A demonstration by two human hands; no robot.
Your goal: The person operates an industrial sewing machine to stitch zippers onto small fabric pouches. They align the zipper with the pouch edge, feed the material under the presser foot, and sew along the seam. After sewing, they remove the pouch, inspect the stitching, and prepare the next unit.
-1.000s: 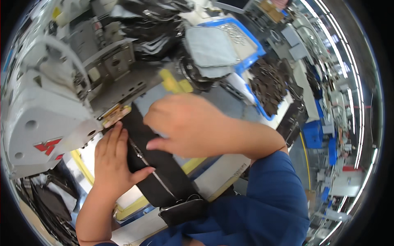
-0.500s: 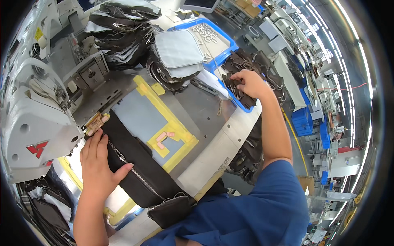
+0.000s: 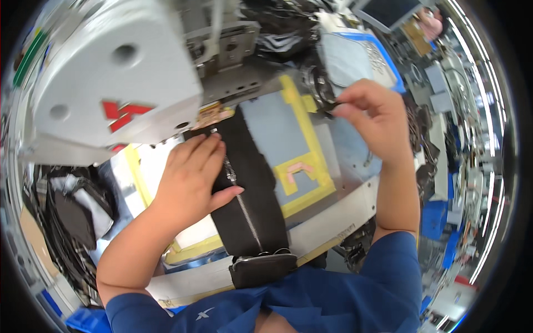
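Head view, black fabric (image 3: 261, 194) under left fingers (image 3: 202, 152), right fingers (image 3: 360, 95) away, grip unclear.

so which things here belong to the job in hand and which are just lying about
In use, apparently:
black zippered fabric, under the left hand
white machine head beside it

Lying about, apparently:
blue-rimmed tray
dark fabric pile at far left
blue bin at right

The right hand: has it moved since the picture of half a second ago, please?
Yes. Judged against the yellow tape, the right hand has moved left, toward the tape and away from the dark scraps.
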